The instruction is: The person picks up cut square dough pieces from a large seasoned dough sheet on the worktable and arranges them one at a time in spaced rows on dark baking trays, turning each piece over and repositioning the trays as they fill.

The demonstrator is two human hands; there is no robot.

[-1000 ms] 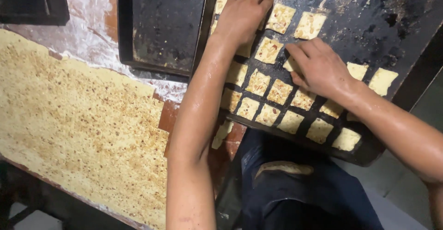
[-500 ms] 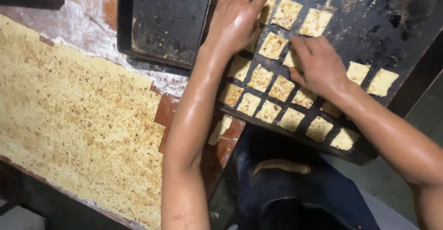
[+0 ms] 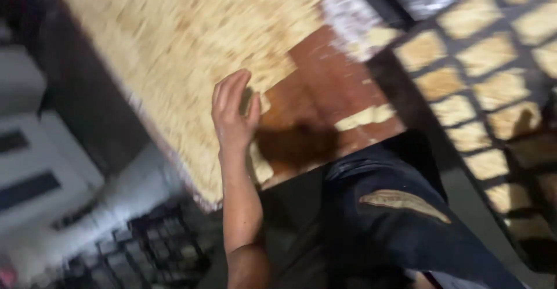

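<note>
The view is motion-blurred. My left hand lies flat, fingers stretched out, on the near right edge of a large speckled sheet of rolled dough. Its thumb is beside a small cut piece of dough; nothing is clasped in it. At the right, a dark baking tray holds several pale square dough pieces in rows. My right hand is out of view.
Bare reddish-brown table surface shows between sheet and tray, with a loose dough strip on it. My leg in dark jeans is below the table edge. A dark crate and pale boxes are at lower left.
The view has swung down and left. My left hand has left the tray and now rests on the dough sheet's edge. My right hand has dropped out of view.
</note>
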